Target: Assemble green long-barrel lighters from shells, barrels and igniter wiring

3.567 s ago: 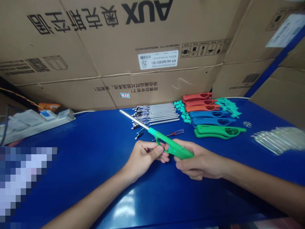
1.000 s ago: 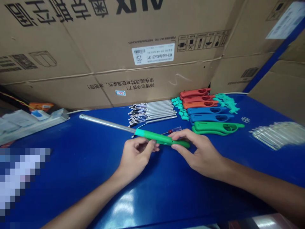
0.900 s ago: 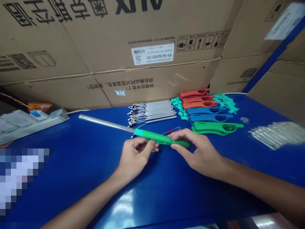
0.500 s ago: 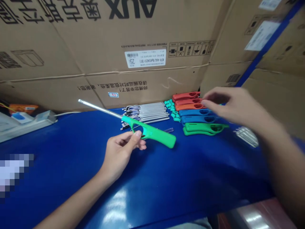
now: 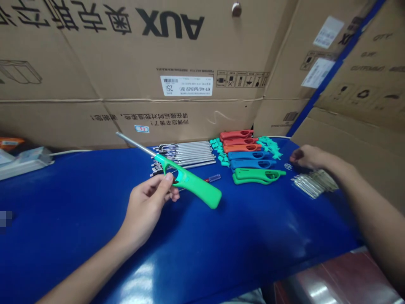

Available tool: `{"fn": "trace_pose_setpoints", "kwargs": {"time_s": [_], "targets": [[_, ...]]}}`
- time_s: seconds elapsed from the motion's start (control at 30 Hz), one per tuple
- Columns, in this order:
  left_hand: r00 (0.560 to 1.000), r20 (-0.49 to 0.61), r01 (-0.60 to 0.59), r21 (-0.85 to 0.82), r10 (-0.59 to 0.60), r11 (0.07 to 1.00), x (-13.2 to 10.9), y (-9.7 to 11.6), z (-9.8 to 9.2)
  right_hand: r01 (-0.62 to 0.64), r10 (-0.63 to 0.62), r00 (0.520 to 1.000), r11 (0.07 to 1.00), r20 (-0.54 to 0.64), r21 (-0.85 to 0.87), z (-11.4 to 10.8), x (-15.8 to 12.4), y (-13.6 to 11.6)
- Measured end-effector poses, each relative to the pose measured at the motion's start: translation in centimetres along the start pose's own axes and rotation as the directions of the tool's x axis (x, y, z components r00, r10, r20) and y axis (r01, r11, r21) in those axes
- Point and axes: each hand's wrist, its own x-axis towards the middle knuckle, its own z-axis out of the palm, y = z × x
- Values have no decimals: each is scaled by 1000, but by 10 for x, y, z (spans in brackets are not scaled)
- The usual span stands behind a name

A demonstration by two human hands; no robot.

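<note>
My left hand [image 5: 153,196] is closed around the trigger opening of a green long-nosed lighter [image 5: 199,188], its silver tube [image 5: 136,144] pointing up and to the left. A turquoise piece [image 5: 181,176] shows inside the lighter's opening. On the far right, my right hand [image 5: 311,157] reaches down to the table, fingertips drawn together beside some small whitish parts [image 5: 287,166]; what they pinch, if anything, is too small to make out. Close below that hand lies a pile of clear and silvery slim pieces [image 5: 311,184].
Lighter shells in red [image 5: 236,134], blue [image 5: 251,163] and green [image 5: 257,175] lie stacked. Around them are turquoise caps [image 5: 220,152], turquoise triggers [image 5: 270,147], metal tubes with wires [image 5: 193,153] and a screwdriver [image 5: 213,178]. Cardboard [image 5: 126,84] walls the blue table [image 5: 196,249]. A power strip [image 5: 27,162] sits left.
My right hand has moved right, past the lighter shells, to the small whitish parts. The left hand still holds the green lighter. The view has turned slightly right.
</note>
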Motion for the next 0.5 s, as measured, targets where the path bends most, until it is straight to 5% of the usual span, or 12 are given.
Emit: {"fn": "trace_pose_setpoints", "kwargs": {"time_s": [0.2, 0.5], "targets": [[1000, 14, 27, -30, -26, 999, 0, -1, 1, -108, 203, 873, 967, 444, -229, -5, 5, 11], [999, 14, 38, -20, -38, 999, 1, 0, 0, 14, 180, 797, 949, 576, -316, -13, 6, 8]]}}
